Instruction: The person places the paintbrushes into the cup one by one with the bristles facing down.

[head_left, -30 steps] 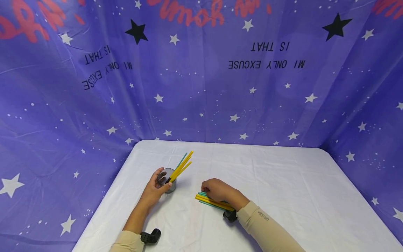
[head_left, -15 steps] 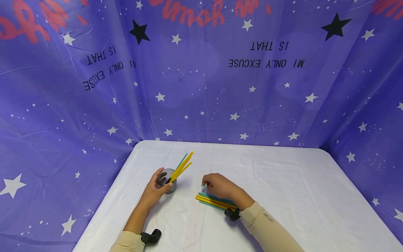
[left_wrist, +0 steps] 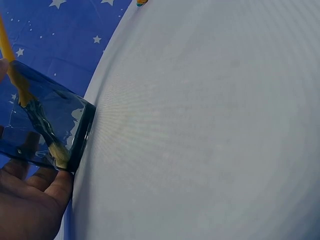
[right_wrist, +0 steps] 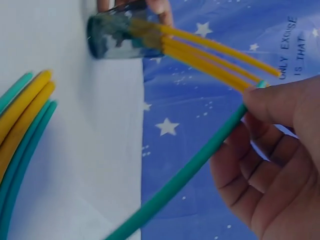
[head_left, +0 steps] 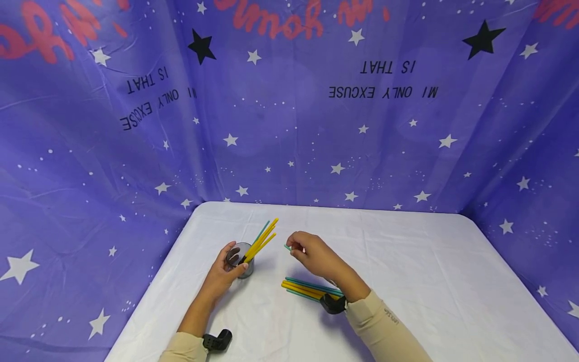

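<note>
Glass cup [right_wrist: 115,40] sits in my left hand [head_left: 219,279], thumb and fingers curled round it, at 9 o'clock from my right hand [head_left: 316,256]. Yellow sticks [head_left: 261,245] and 1 thin teal stick [head_left: 261,231] lean out of it toward 1 o'clock. Right thumb and forefinger pinch 1 green stick [right_wrist: 185,172] close to its tip, long end unsupported. Loose bundle [head_left: 303,289] lies on white cloth [head_left: 407,271] at 6 o'clock from that hand.

Risks, as I judge them: pinched so near its end, the green stick could swivel or slip if the tail brushes anything. All that lean to 1 side might tip the cup if my left hold slackens. Black wrist camera [head_left: 333,303] is close by the bundle; a low wrist could scatter it. Can't tell whether the cup's base sits flat.
</note>
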A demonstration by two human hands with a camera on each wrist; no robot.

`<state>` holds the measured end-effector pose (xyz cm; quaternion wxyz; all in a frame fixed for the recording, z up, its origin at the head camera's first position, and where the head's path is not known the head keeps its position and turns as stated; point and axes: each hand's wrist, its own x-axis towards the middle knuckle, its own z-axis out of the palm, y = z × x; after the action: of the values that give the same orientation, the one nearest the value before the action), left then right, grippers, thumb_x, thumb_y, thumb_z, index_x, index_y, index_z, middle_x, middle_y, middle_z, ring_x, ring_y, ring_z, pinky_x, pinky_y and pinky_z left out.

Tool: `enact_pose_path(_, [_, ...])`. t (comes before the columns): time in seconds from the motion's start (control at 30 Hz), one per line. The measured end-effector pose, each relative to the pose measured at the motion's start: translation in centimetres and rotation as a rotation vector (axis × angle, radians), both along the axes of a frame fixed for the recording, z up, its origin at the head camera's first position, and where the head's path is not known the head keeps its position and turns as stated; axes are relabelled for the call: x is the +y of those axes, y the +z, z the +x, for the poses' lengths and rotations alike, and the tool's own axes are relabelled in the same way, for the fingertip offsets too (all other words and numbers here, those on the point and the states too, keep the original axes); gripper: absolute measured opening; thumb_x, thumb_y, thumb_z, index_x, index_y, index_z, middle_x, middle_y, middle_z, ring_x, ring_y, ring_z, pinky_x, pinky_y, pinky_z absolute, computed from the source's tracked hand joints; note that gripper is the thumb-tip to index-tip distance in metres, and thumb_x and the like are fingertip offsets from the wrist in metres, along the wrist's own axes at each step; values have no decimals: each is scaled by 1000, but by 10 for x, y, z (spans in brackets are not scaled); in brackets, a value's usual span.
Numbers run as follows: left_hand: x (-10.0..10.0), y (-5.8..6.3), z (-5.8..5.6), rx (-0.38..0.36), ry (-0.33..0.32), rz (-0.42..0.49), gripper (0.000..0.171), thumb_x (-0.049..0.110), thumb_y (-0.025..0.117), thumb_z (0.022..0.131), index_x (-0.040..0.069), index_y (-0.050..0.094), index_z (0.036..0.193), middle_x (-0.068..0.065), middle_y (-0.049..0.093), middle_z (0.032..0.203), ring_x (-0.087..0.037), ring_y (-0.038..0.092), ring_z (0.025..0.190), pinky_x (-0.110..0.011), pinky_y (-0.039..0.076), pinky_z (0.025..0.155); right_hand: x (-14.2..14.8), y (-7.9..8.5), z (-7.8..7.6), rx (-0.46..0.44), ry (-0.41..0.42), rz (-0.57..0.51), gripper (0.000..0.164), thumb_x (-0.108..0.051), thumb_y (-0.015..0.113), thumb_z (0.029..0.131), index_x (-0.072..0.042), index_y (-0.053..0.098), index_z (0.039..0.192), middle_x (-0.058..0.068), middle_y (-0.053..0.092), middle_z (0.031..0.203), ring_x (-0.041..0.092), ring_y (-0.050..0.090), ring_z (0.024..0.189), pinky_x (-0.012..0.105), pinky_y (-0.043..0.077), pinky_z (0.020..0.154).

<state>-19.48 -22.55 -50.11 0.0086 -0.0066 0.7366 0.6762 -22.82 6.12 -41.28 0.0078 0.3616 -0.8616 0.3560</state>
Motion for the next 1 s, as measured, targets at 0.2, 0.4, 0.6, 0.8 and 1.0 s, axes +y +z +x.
enact_pose_path(0.2, [-1, -2, -1, 11, -5, -13, 79, 5, 71, 90, 10, 26, 155, -21, 34, 155, -40, 31, 143, -49, 28, 113, -4, 9, 3, 12, -36, -128, 11, -4, 64, 96, -10, 61, 105, -6, 60, 93, 11, 58, 87, 30, 52, 73])
enact_pose_path(0.4, [-1, -1, -1, 5, -10, -19, 79, 7, 72, 90, 11, 26, 155, -20, 33, 155, -40, 31, 143, -51, 28, 113, -7, 13, 7, 33, -93, -285, 12, -5, 65, 95, -12, 59, 102, -3, 61, 93, 13, 59, 87, 29, 54, 70])
enact_pose_path(0.6, [0, 0, 1, -5, -7, -21, 78, 6, 71, 91, 13, 27, 155, -19, 33, 156, -39, 31, 143, -50, 28, 113, -12, 9, 10, -67, -134, -472, 12, -2, 62, 96, -11, 56, 103, 1, 60, 94, 17, 62, 87, 30, 57, 73])
enact_pose_path(0.8, [0, 0, 0, 1, -6, -17, 78, 8, 72, 90, 13, 28, 154, -19, 33, 156, -38, 30, 143, -49, 27, 114, -19, 4, 9, -106, -109, -686, 12, 0, 60, 97, -4, 52, 105, 10, 57, 95, 21, 64, 86, 33, 58, 76])
enact_pose_path(1.0, [1, 2, 1, -2, 5, -19, 79, 7, 72, 90, 13, 27, 155, -18, 33, 156, -38, 30, 143, -49, 28, 113, -29, 4, 10, -131, -92, -906, 15, 2, 58, 98, 6, 48, 108, 21, 51, 98, 20, 61, 86, 33, 58, 78])
